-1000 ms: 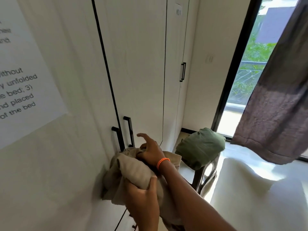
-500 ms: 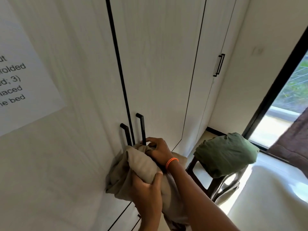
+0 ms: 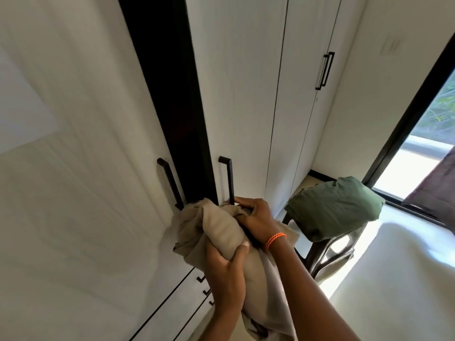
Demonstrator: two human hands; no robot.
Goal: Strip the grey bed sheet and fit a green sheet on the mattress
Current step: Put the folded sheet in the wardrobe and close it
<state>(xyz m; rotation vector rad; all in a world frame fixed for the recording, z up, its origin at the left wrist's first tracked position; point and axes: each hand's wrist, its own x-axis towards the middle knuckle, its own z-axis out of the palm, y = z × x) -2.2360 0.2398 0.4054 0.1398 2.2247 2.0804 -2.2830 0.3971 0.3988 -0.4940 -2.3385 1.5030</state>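
Note:
The bundled grey sheet (image 3: 219, 227) is pressed against the white wardrobe at waist height. My left hand (image 3: 226, 269) grips the bundle from below, thumb on top. My right hand (image 3: 256, 217), with an orange band on its wrist, rests on top of the bundle, and its fingers curl round the lower end of the right door's black handle (image 3: 229, 178). That door stands ajar, showing a dark gap (image 3: 172, 94). The folded green sheet (image 3: 334, 207) lies on a dark stool (image 3: 320, 252) to the right. Beyond it is the bare white mattress (image 3: 398, 279).
The left wardrobe door has its own black handle (image 3: 170, 183). Drawers (image 3: 187, 299) sit below the doors. Another closed wardrobe door (image 3: 307, 119) is further right. A window (image 3: 413, 166) with a dark curtain (image 3: 438, 185) is at the far right.
My right hand has left the top of the bundle, taken the right door handle and pulled the door ajar, so a dark gap now shows. The view has swung left, closer to the wardrobe.

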